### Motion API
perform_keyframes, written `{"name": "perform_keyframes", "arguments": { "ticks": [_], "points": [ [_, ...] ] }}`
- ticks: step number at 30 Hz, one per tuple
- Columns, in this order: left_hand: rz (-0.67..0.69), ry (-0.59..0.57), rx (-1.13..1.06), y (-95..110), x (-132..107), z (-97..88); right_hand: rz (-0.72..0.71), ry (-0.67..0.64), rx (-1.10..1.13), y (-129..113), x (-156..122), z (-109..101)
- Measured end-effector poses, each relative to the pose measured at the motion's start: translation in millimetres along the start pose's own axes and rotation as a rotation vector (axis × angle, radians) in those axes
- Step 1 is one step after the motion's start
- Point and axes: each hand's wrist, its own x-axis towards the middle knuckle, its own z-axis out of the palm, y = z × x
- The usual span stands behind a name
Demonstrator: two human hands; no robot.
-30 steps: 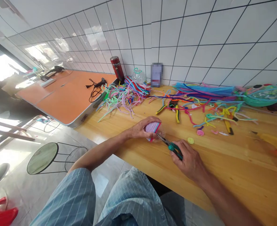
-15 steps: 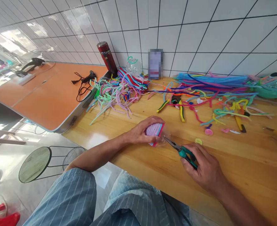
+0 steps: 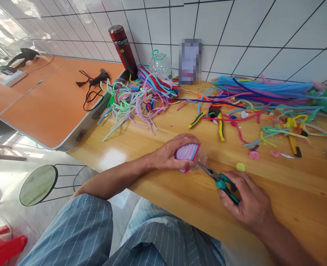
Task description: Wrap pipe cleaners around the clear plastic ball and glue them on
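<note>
My left hand is wrapped round a small clear plastic cup lying on its side, its outside wound with lilac, blue and pinkish-red pipe cleaners. The bare clear end faces right. In my right hand are needle-nose pliers with teal and black handles. Their tips point left and reach the clear end of the cup; whether they grip its edge is too small to tell. A yellow pipe-cleaner coil lies above my right hand, and a pink one is farther back.
Yellow-handled pliers lie on the wooden table. Tangled pipe cleaners are at the back left, with a long bundle at the back right. A red thermos, clear jar and blurred phone-like panel stand near the wall.
The view has shifted, so the table things sit a little differently in it. Both hands keep their holds, with the plier tips still at the cup's clear end.
</note>
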Motion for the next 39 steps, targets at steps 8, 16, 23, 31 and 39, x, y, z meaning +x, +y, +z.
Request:
{"name": "perform_keyframes", "arguments": {
  "ticks": [8, 16, 23, 31, 39],
  "points": [
    [0.049, -0.009, 0.009, 0.5, 0.4, -0.9, -0.009, -0.012, 0.001, -2.4, 0.1, 1.3],
    [0.05, -0.004, 0.014, 0.2, 0.1, 0.0, -0.027, 0.01, -0.081, -4.0, -0.1, 0.7],
    [0.07, 0.008, 0.026, 1.5, 0.1, 0.2, -0.087, 0.042, -0.238, -10.0, 2.5, -4.3],
    [0.034, -0.002, 0.016, 0.1, 0.3, -0.1, -0.069, 0.051, -0.226, -9.9, 2.1, -5.7],
    [0.019, -0.003, -0.002, 1.3, -0.5, -0.6, -0.055, 0.043, -0.21, -9.3, -0.7, -7.2]
  ]
}}
